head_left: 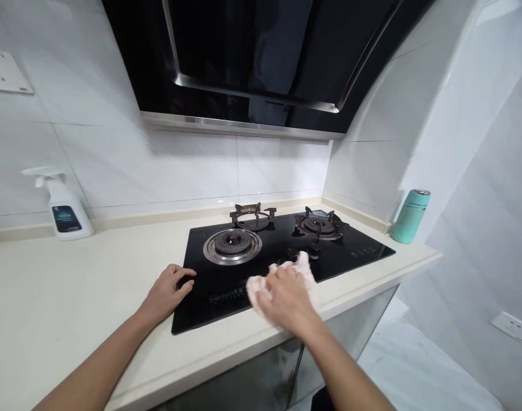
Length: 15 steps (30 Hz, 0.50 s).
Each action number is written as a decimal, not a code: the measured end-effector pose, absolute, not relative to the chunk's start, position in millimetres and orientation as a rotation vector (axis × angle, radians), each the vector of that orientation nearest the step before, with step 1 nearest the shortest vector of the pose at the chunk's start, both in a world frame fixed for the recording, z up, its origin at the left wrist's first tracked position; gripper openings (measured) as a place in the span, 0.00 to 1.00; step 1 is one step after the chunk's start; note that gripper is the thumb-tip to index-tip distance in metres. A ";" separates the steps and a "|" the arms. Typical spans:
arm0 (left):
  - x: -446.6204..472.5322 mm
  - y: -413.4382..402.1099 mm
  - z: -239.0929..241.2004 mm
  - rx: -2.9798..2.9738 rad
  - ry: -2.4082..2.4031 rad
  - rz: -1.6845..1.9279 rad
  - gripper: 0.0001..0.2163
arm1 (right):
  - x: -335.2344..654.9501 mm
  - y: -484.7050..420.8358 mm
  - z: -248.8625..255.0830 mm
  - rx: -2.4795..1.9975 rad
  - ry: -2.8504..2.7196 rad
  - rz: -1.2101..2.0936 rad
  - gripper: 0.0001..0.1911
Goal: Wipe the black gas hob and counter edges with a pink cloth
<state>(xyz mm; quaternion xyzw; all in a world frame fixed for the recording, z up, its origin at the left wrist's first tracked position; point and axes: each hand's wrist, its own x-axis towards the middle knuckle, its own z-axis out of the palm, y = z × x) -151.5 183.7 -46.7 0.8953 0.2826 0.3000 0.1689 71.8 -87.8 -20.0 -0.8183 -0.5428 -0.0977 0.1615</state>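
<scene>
Right hand (286, 299) curled down over a bunched pale cloth (255, 291), fingers closed on it, pressing it onto a black glass gas hob (192, 319) just below the control knobs (314, 246), while the left hand (169, 291) rests half-open on the glass near the hob's front edge, holding nothing.

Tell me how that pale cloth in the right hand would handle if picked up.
The cloth looks floppy, bunching in soft folds under the right hand. Its fluffy look suggests it's light for its size, and probably not slippery.
</scene>
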 end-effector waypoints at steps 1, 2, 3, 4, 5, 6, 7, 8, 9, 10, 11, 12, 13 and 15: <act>-151.7 184.1 -47.0 2.555 0.789 0.860 0.17 | 54.5 -77.6 -19.1 -2.261 -1.607 -0.263 0.23; -151.9 184.4 -47.0 2.563 0.774 0.867 0.17 | 39.6 -68.3 -18.1 -2.187 -1.659 -0.248 0.23; -151.9 184.3 -46.4 2.569 0.760 0.874 0.17 | 27.6 -60.0 -16.8 -2.120 -1.704 -0.231 0.22; -151.9 183.9 -45.2 2.573 0.748 0.880 0.17 | 18.4 -53.0 -15.1 -2.066 -1.742 -0.210 0.21; -151.8 182.9 -43.1 2.574 0.741 0.880 0.18 | 12.1 -47.3 -13.2 -2.027 -1.773 -0.184 0.21; -151.8 181.2 -40.0 2.573 0.741 0.866 0.19 | 8.5 -43.3 -11.1 -2.002 -1.799 -0.143 0.20; -151.9 178.6 -35.8 2.564 0.754 0.835 0.19 | 7.5 -41.1 -9.0 -1.983 -1.818 -0.085 0.20; -152.0 174.9 -30.5 2.546 0.782 0.803 0.21 | 8.8 -40.7 -7.3 -1.949 -1.833 -0.017 0.20; -152.0 169.7 -24.2 2.524 0.822 0.788 0.22 | 12.3 -42.0 -6.3 -1.885 -1.837 0.042 0.19; -151.7 162.7 -17.1 2.506 0.860 0.801 0.23 | 17.8 -45.0 -6.0 -1.789 -1.821 0.075 0.17; -150.8 153.6 -9.7 2.498 0.884 0.840 0.24 | 25.5 -49.3 -6.7 -1.675 -1.783 0.070 0.14; -149.0 142.2 -2.3 2.503 0.882 0.891 0.25 | 35.5 -54.8 -8.3 -1.558 -1.725 0.025 0.11; -146.0 128.7 4.4 2.524 0.853 0.932 0.26 | 48.0 -61.1 -10.8 -1.454 -1.655 -0.051 0.09; -135.5 96.6 14.4 2.602 0.758 0.880 0.29 | 79.9 -75.3 -18.0 -1.340 -1.502 -0.209 0.08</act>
